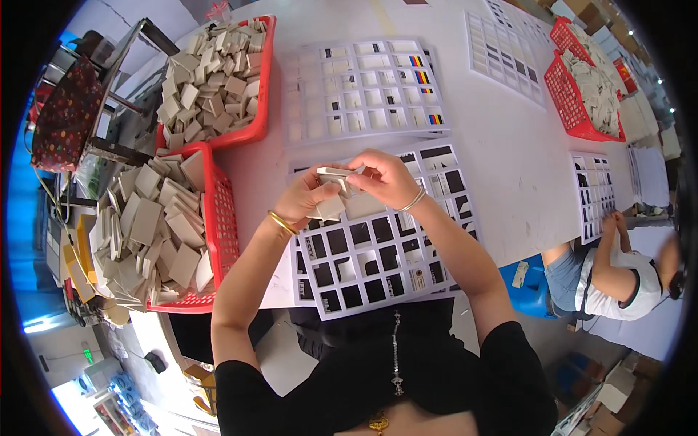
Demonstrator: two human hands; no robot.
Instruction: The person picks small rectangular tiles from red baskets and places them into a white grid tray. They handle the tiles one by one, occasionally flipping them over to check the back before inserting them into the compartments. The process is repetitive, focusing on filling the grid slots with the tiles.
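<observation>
My left hand (300, 201) is closed around a few flat cream rectangular pieces (331, 209), its thumb pressed on them. The fingers of my right hand (387, 179) pinch the end of a thin cream piece at the top of this small bunch. Both hands hover over a white gridded frame (337, 304), tilted a little on the table. Many of its cells show black and white printed pieces, and some near my hands look plain white. Another similar frame edge shows underneath. My right wrist partly covers the upper cells.
Two red plastic baskets (227, 203) heaped with cream pieces stand on my left. Beyond my hands lie stacked white gridded frames (367, 86), with further ones (505, 54) at the far right. Red baskets (571, 105) of pale pieces and a seated person (618, 280) are on the right.
</observation>
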